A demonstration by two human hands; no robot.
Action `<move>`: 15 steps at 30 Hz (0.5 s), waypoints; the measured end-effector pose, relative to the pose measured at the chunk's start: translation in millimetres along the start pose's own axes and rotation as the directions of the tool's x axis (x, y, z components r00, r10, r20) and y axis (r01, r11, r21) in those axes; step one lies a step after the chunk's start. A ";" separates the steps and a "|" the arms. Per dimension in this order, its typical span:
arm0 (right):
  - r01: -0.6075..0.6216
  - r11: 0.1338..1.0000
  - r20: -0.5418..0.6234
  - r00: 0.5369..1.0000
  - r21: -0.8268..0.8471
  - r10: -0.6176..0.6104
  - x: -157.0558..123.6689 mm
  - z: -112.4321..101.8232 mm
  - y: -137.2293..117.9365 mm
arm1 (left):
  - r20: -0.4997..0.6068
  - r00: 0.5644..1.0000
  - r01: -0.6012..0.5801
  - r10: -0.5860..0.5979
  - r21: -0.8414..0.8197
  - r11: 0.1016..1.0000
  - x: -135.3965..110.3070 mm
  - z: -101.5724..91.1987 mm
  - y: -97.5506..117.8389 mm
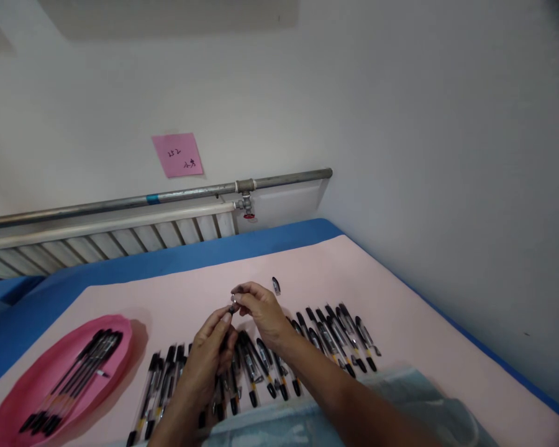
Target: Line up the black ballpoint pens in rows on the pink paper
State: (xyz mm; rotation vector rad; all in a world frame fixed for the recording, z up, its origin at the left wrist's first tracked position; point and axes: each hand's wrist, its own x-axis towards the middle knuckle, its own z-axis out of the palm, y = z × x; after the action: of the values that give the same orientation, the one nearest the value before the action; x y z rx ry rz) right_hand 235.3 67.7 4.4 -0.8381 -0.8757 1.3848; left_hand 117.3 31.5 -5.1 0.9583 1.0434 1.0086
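My left hand [209, 347] is closed around a pen [231, 310], whose dark end pokes out past the thumb; most of its barrel is hidden in the fingers. Just above that end, my right hand [261, 307] pinches a small shiny piece [233, 298], too small to name. The fingertips of both hands nearly meet over the pink table cover. A loose black pen cap [276, 285] lies beyond my right hand. Several black pens with clear barrels and yellow bands lie in a row under and beside my wrists, such as the right-hand group [328, 338] and the left-hand group [156, 385].
On the left, a pink oval tray [16, 394] holds several pens [81, 375]. Light blue cloth [279, 425] lies along the near edge. Behind the table [279, 237] are a radiator [135, 239], a pipe with a red valve [248, 216] and a pink note [179, 155] on the wall.
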 end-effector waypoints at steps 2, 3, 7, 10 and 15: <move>0.023 0.999 -0.030 0.999 0.043 -0.022 1.5 -1.2 0.7 | 0.009 1.000 0.009 -0.009 0.006 1.000 0.1 0.0 0.4; 0.031 0.997 -0.046 0.999 0.066 -0.028 2.5 -1.9 1.0 | 0.013 1.000 0.013 -0.013 0.011 1.000 0.0 0.1 0.5; 0.001 0.995 -0.049 0.999 0.095 0.003 3.2 -1.8 0.8 | 0.017 1.000 0.020 -0.020 0.027 0.999 -0.8 0.5 0.7; -0.010 0.999 -0.020 1.000 0.049 0.011 0.2 1.2 -0.4 | 0.007 1.000 0.019 -0.019 0.019 1.000 -1.7 0.1 0.9; 0.022 1.000 -0.005 1.000 -0.014 -0.022 -2.6 3.5 -1.1 | -0.003 0.999 0.035 -0.035 0.007 0.999 -0.8 -0.8 0.9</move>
State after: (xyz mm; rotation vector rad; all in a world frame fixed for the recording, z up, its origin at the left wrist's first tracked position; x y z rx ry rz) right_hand 232.7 65.0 6.9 -0.8403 -0.8893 1.3579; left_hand 116.2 31.0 -4.2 0.9416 1.0627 0.9785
